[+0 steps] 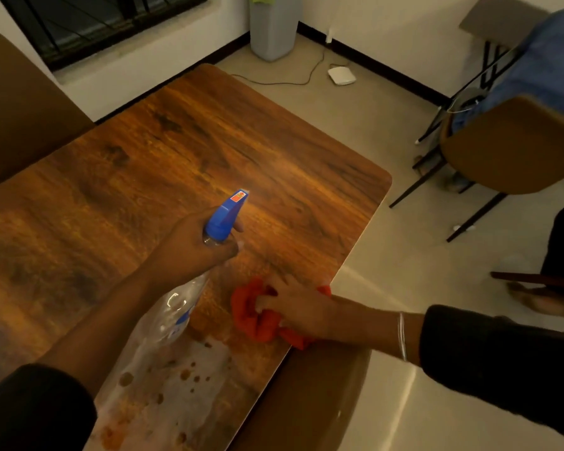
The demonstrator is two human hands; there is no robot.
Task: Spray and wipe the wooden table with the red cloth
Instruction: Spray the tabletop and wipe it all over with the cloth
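Note:
My left hand (194, 247) grips the neck of a clear spray bottle (173, 315) with a blue trigger head (227, 213). The nozzle points away over the wooden table (176, 141), and the bottle is held tilted above it. My right hand (298, 310) presses down on the crumpled red cloth (254, 317), which lies on the table near its right edge. A whitish wet patch with brown spots (176, 385) covers the near part of the tabletop, below the bottle.
A brown chair back (313, 385) stands against the table's near right edge. Another brown chair (515, 141) stands on the floor to the right. A person's leg and foot (560, 255) are at the far right. A grey bin (274, 27), a cable and a white device (341, 75) are on the floor beyond.

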